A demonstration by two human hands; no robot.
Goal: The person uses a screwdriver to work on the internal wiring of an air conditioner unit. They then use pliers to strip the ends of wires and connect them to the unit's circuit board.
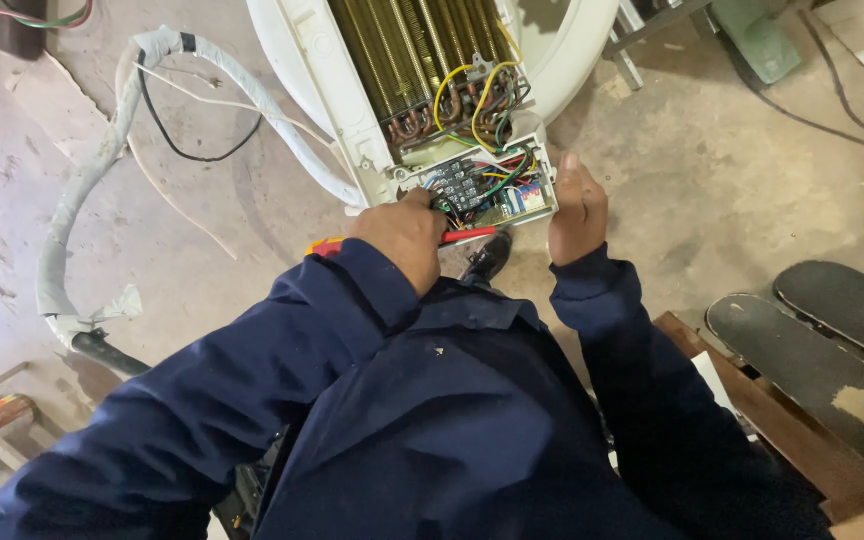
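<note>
Hands both at the open control box (480,190) on the end of a white air-conditioner unit (302,50) lying on the concrete floor (732,180). Left hand (407,235) has a closed grip on a red-handled tool (467,235), tip into the wiring, likely at a terminal. Right hand (577,210) flat against the box's side, nothing held, probably steadying it. Tangle of coloured wires (482,95) crowds access. Insulated pipe (92,170) trails left; dark boards (832,340) lie right, well apart.

Dark navy work jacket, long sleeves with cuffs at the wrists, bare hands (407,235)
</note>
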